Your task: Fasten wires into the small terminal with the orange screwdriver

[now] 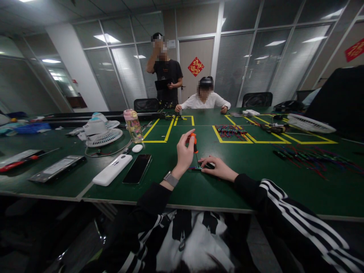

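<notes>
Left hand [185, 151] closed round a screwdriver [195, 144]; right hand [218, 168] half-curled, grip unclear, fingertips at a small board [195, 168] toward the table's [160, 163] near edge. Apparent step: screwdriving, next requiring steady alignment.

On table [216, 195]: small board [196, 168] at centre, under screwdriver [195, 148]. Phone [137, 169] to its left; power bank [113, 170] left of phone; bottle [133, 128] behind both. Wire bundle [318, 157] far right.

Wood dr [196, 49] betw. glass walls [257, 17] w/ blinds [125, 66]
</notes>
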A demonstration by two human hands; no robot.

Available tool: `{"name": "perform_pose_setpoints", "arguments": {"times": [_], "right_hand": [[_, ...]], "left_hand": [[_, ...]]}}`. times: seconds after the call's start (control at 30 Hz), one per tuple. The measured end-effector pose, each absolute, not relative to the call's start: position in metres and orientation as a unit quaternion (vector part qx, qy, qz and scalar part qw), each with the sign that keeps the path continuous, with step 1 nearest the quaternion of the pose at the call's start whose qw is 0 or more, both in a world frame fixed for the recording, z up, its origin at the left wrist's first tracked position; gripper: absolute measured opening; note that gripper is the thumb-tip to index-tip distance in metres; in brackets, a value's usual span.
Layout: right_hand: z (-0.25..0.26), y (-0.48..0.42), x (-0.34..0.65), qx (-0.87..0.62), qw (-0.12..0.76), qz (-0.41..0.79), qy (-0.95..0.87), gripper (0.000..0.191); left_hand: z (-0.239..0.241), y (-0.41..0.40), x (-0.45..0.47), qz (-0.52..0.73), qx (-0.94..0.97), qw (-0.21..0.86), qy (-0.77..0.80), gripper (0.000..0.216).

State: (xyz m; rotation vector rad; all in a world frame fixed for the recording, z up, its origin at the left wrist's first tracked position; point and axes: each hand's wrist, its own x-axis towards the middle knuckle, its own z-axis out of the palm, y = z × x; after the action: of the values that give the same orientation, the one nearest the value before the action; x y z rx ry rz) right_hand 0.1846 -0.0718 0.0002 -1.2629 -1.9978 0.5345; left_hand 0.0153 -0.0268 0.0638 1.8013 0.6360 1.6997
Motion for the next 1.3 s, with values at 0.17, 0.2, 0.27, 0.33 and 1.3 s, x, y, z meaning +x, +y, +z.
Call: {"name": "perform_pose_setpoints", "arguments": {"times": [0.17,0.2,0.27,0.33,1.3], "right_hand": [[0.0002,-0.0718,0.1846,-0.490,0.349,0.209,-0.771,0.016],[0.0003,-0.0718,0.1846,-0.489,0.349,0.209,-0.772,0.016],[0.0004,-0.0718,0.1847,-0.489,0.349,0.209,-0.772,0.016],[0.0006,-0.0719,0.1847,-0.489,0.349,0.210,-0.772,0.016],[0.0006,-0.0722,0.1842,-0.490,0.349,0.208,-0.771,0.015]], "left_hand": [[0.0656,-0.0284,0.0144,0.640,0.681,0.234,0.268,0.023],[0.0653,-0.0279,0.0144,0.639,0.682,0.237,0.267,0.024],[0.0639,-0.0260,0.0151,0.634,0.685,0.252,0.256,0.027],[0.0619,-0.0240,0.0160,0.629,0.685,0.282,0.239,0.030],[0.0612,-0.0230,0.0169,0.617,0.672,0.334,0.238,0.036]]}}
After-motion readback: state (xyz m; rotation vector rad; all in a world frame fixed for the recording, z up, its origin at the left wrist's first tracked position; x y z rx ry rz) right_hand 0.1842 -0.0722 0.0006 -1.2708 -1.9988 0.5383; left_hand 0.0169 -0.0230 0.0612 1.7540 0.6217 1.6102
